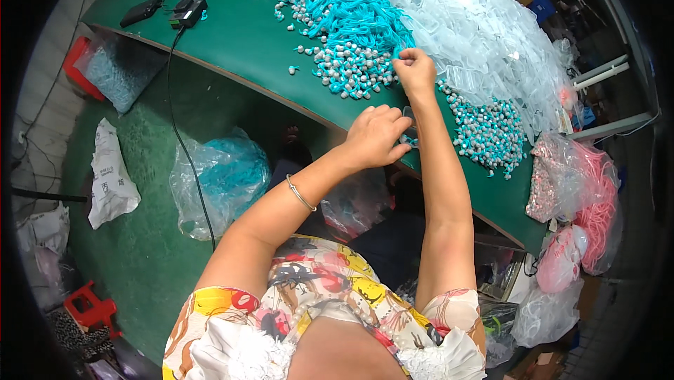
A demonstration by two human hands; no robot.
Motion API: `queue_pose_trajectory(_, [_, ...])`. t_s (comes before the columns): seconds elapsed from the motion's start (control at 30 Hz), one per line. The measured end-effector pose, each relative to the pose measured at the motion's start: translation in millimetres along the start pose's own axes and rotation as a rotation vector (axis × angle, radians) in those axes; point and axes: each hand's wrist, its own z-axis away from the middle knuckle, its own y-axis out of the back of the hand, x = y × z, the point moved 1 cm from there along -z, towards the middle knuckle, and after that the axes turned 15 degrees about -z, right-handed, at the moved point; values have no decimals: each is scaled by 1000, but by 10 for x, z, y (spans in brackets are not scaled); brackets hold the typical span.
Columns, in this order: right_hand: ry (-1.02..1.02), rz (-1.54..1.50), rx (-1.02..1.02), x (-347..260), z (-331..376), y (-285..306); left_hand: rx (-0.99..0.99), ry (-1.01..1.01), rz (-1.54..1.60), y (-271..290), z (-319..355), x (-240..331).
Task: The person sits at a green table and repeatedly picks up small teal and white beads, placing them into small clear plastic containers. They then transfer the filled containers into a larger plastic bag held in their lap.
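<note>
At the table's near edge, my left hand (379, 136) is closed on a small clear plastic case (410, 127), with a bit of teal showing by the thumb; my fingers cover much of it. Farther forward, my right hand (415, 71) pinches at the edge of a heap of teal cords (358, 11), its fingertips on a teal strand. Beside that hand lies a pile of small grey-and-teal capped pieces (351, 68). A second pile of such pieces (488, 127) sits right of my right forearm. Beyond, clear plastic cases (463, 22) form a large mound.
On the green table (232, 50) lie a black device with a cable (186, 14) and a black case (141, 11). Bags of pink cords (595, 204) hang at the right edge. A bag of teal material (228, 176) and a red stool (91, 308) are on the floor.
</note>
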Motion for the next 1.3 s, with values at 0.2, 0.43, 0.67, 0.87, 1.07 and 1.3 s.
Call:
queue_pose_trajectory(0.2, [105, -472, -110, -82, 393, 670, 5, 10, 19, -6, -15, 26])
queue_pose_trajectory(0.43, [277, -47, -322, -270, 1154, 1221, -44, 44, 94, 8, -3, -39])
queue_pose_trajectory(0.67, [510, 136, -393, -247, 1196, 1132, -102, 48, 117, 21, -47, -49])
queue_pose_trajectory(0.87, [476, 99, -454, -224, 1180, 1127, -104, 62, 134, 4, -37, -62])
queue_pose_trajectory(1.07, [373, 16, -330, -47, 989, 1174, -63, 49, 125, -13, -24, -46])
queue_pose_trajectory(1.3, [220, 48, -333, -72, 972, 1090, -79, 70, 145, 11, -24, -35])
